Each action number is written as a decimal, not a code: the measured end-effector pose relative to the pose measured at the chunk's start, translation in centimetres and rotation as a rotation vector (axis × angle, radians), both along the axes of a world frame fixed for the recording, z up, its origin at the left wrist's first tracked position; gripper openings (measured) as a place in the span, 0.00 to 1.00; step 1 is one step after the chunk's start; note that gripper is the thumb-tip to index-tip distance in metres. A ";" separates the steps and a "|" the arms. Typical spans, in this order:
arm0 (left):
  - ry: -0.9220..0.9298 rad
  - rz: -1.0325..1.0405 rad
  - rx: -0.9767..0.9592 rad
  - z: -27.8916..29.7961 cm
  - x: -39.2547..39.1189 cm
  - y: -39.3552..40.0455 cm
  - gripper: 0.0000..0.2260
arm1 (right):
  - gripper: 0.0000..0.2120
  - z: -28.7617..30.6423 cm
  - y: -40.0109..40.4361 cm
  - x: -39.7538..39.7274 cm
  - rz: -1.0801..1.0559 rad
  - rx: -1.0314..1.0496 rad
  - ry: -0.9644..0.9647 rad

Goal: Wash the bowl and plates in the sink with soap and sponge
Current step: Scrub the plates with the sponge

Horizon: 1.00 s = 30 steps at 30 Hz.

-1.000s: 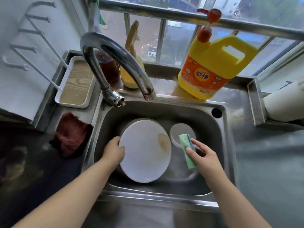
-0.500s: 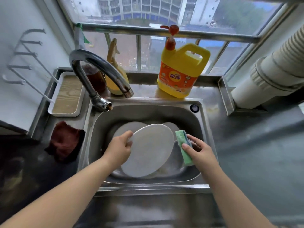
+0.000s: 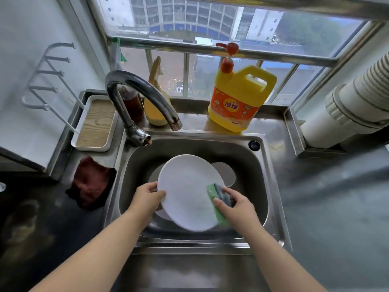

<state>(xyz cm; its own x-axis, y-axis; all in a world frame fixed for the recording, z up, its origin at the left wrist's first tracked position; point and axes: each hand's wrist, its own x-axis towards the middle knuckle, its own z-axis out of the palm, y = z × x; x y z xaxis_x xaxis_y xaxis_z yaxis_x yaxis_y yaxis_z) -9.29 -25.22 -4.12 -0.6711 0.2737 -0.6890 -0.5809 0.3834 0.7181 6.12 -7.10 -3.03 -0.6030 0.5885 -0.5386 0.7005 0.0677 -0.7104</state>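
Hooks (image 3: 42, 81) of a white rack jut from the wall at far left, above a white tray (image 3: 94, 123) with a wood-grain base. Below the tray a dark red cloth (image 3: 90, 183) lies crumpled on the steel surface (image 3: 315, 186), just beside the sink (image 3: 261, 178). The curved chrome tap (image 3: 139, 95) arches over the basin's back left corner, with a dark bottle and a yellow-bottomed spray bottle standing behind it.

The left hand (image 3: 147, 200) grips the left edge of a large white plate (image 3: 187, 186), thumb on top and fingers curled under the rim. The plate is held tilted above the basin, its face clean and matte white with a faint wet sheen. Another plate (image 3: 153, 171) shows beneath it at the left, and a small white bowl (image 3: 226, 172) peeks out behind its right edge, both resting in the sink. The right hand (image 3: 237, 205) pinches a green sponge (image 3: 219, 209) with a dark scouring side, pressing it against the plate's lower right rim.

Behind the sink, right of centre, stands the yellow soap jug (image 3: 237, 102) with an orange label and red pump. At far right a white ribbed pipe (image 3: 357, 106) slants down.

Compared with half a second ago, the plate faces more towards the camera, and the sponge, then held just clear of the rim, now touches it.
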 end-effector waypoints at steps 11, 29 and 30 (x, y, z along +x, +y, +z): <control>-0.052 0.116 0.148 -0.1 0.4 -1.4 0.12 | 0.28 -0.3 -3.5 -3.4 0.718 0.470 0.111; 0.002 0.143 0.240 1.7 0.1 -1.4 0.14 | 0.25 0.7 -1.8 -2.9 0.723 0.570 0.200; -0.003 0.142 0.233 1.7 0.2 -1.5 0.14 | 0.24 0.6 -0.8 -2.2 0.698 0.615 0.186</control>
<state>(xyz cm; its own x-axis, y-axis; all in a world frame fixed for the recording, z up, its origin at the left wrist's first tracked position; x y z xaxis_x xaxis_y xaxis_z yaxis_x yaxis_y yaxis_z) -9.08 -26.71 -2.40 -0.7119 0.3283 -0.6208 -0.6195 0.1227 0.7753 3.91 -7.86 -2.44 -0.9708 0.2108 -0.1145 0.2396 0.8280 -0.5070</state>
